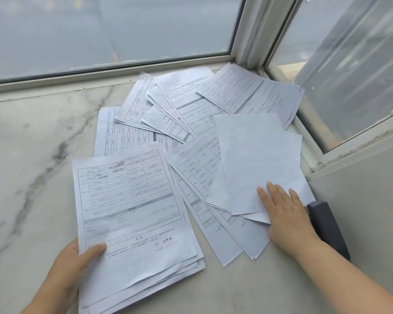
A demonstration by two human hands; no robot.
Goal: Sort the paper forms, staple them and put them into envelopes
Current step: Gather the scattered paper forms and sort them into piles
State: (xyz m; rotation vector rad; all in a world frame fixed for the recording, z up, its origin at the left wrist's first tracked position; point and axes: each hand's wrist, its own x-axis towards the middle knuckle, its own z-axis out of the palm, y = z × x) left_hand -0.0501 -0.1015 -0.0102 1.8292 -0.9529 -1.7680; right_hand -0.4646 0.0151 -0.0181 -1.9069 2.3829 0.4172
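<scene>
A gathered stack of forms [132, 223] is pinched at its near left corner by the left hand [75, 266] (thumb on top). Loose forms [213, 114] are fanned across the marble sill [32, 155], the blank sheet [259, 159] pressed by the flat, spread right hand [286, 214]. Thin, limp and slippery, they are probably best taken by an edge.

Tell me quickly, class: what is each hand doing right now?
Left hand: closed grip, thumb on top, holding the stack of printed white paper forms.
Right hand: open, fingers flat, pressing on the blank white paper sheet.

Even, soft daylight is admitted through the windows [114, 30]; shadows are faint, edges are bowed by wide-angle distortion.
</scene>
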